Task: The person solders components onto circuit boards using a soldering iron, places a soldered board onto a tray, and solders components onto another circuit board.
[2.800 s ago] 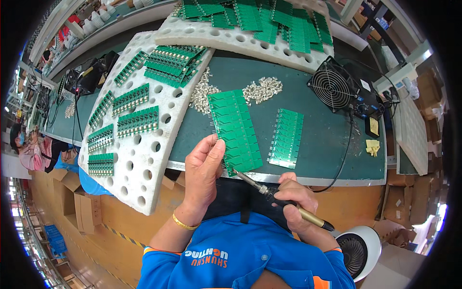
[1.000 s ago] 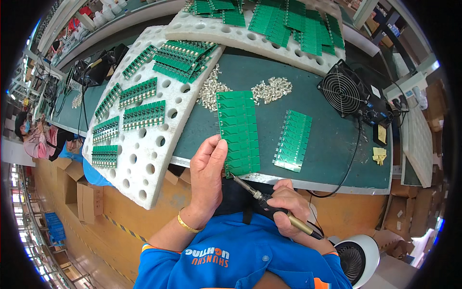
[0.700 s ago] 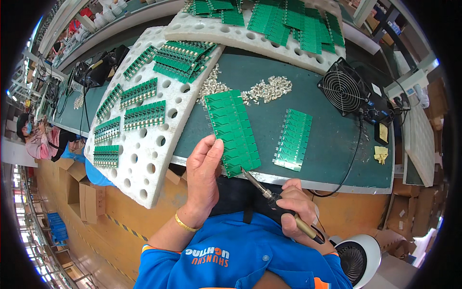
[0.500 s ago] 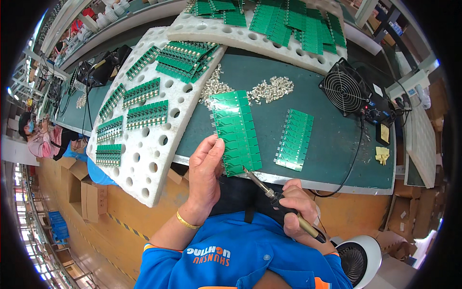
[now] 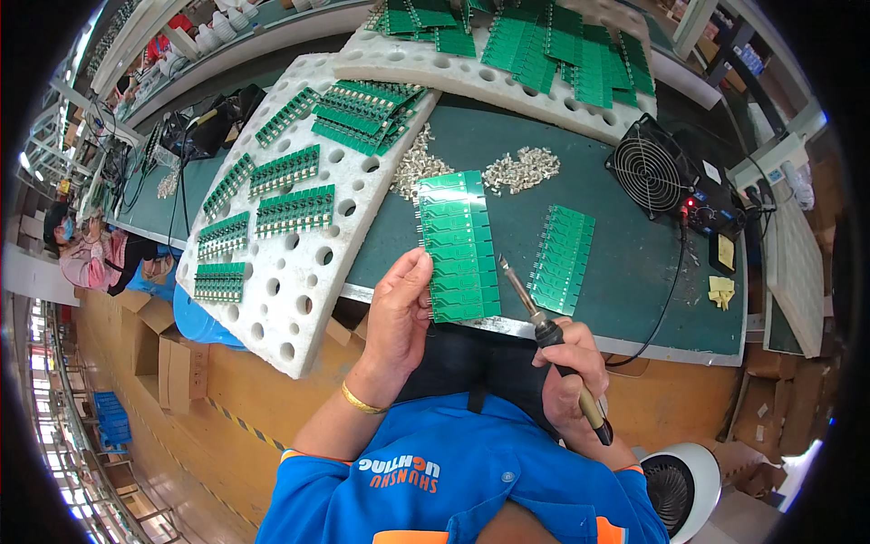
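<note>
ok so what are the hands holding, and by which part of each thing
The left hand holds a green circuit board by its left edge; the right hand holds a soldering iron by its handle.

We cannot see some fingertips of the bare left hand (image 5: 399,304), hidden behind the green rectangular circuit board (image 5: 459,249); the right-hand heap of pale silvery pieces (image 5: 523,170) is too fine for us to make out singly; the top edge crops our view of the farther white, round-holed foam sheet (image 5: 399,59), and a blue fabric sleeve (image 5: 634,497) partly covers the round white fan (image 5: 672,491)
</note>
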The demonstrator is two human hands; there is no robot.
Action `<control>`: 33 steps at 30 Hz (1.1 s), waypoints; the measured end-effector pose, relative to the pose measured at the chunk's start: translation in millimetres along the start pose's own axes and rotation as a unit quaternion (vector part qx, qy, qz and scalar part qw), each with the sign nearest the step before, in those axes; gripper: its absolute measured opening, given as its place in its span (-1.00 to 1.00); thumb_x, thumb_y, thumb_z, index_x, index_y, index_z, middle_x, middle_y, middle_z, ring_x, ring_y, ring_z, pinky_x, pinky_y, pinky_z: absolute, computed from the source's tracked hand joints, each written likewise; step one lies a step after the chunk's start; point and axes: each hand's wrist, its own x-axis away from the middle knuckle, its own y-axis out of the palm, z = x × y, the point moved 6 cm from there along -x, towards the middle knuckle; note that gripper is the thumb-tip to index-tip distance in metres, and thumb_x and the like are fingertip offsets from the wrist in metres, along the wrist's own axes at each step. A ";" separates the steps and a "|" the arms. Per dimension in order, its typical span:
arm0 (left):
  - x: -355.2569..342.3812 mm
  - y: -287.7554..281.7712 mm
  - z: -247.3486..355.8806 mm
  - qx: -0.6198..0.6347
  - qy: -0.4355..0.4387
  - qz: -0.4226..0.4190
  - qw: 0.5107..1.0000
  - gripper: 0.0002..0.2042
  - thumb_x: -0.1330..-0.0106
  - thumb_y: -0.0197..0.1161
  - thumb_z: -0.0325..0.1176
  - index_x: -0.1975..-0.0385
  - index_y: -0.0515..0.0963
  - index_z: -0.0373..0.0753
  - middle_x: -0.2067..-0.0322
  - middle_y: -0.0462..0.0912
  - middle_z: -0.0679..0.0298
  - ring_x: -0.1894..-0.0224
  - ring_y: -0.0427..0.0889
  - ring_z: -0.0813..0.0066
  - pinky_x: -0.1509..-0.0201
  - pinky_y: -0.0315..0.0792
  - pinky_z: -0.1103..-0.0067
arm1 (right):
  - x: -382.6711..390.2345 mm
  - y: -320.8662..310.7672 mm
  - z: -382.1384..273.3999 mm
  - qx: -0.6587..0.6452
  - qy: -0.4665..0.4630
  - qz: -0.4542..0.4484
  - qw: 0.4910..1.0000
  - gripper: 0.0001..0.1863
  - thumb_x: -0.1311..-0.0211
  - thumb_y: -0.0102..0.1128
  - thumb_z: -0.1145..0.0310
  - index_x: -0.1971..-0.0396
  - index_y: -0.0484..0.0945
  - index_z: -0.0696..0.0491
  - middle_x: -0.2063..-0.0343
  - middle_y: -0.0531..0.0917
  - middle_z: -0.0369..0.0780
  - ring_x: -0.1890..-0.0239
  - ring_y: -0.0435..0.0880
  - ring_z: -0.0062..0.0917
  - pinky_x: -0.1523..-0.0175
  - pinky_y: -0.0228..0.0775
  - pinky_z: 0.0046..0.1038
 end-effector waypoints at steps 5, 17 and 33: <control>2.6 1.5 2.3 0.009 -0.010 0.002 1.000 -0.74 -0.50 0.12 -0.25 0.00 0.52 -0.28 0.51 0.45 0.55 0.57 0.27 0.85 0.51 0.19 0.81 | -2.3 2.7 1.4 0.011 -0.004 0.008 1.000 -0.49 -0.47 -0.02 -0.07 0.18 0.56 0.17 0.51 0.52 -0.19 0.48 0.47 -0.45 0.29 0.37 -0.38; 7.7 13.6 5.8 0.039 -0.054 -0.011 0.998 -0.71 -0.53 0.04 -0.23 -0.03 0.50 -0.32 0.28 0.67 0.35 0.38 0.60 0.76 0.26 0.55 0.73 | -2.6 5.7 -0.4 0.030 0.008 -0.004 1.000 -0.63 -0.38 0.20 0.09 0.17 0.55 0.14 0.47 0.54 -0.20 0.41 0.51 -0.46 0.33 0.36 -0.46; 6.8 5.5 1.4 0.046 -0.054 -0.027 0.997 -0.71 -0.54 0.04 -0.21 0.00 0.53 -0.29 0.25 0.69 0.33 0.33 0.63 0.76 0.35 0.47 0.79 | 2.3 4.5 3.5 0.013 0.026 0.006 1.000 -0.68 -0.41 0.17 0.14 0.15 0.54 0.13 0.46 0.52 -0.20 0.43 0.50 -0.52 0.34 0.33 -0.49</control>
